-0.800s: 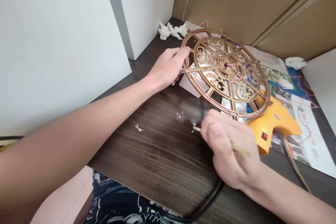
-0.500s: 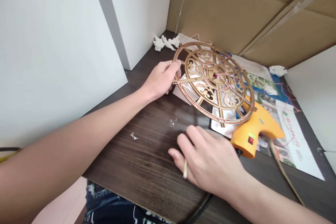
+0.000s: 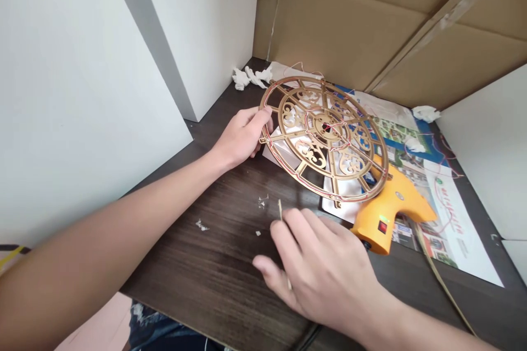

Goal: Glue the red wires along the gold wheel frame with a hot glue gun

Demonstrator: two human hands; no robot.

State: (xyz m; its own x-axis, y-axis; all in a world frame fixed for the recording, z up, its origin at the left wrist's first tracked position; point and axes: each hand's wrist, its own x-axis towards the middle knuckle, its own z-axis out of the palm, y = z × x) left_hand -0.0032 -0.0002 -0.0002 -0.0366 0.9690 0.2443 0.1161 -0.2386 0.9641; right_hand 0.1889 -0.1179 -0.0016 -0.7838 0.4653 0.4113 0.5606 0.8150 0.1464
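My left hand point(image 3: 246, 134) is closed on the left rim of a round gold openwork frame point(image 3: 333, 175) shaped like a spoked wheel, with thin red wires along its ring and hub. The frame is tilted, its right side over a yellow hot glue gun point(image 3: 393, 205) with a red switch. Nearer the desk's front edge, my right hand point(image 3: 321, 263) has its fingers curled around a thin wooden stick point(image 3: 280, 209). One end sticks up past the index finger, and the other shows by the thumb; its middle is hidden.
Printed paper sheets point(image 3: 457, 214) lie under the frame and glue gun. Crumpled white tissues point(image 3: 249, 78) sit at the back left, another tissue point(image 3: 426, 114) at the back right. White scraps point(image 3: 201, 225) dot the dark desk point(image 3: 222, 263). Cardboard point(image 3: 349, 16) and white panels point(image 3: 197, 22) surround it.
The stick has shifted in my right hand, so its upper end now shows above the fingers. A small white scrap now shows beside that hand. My left hand keeps hold of the frame.
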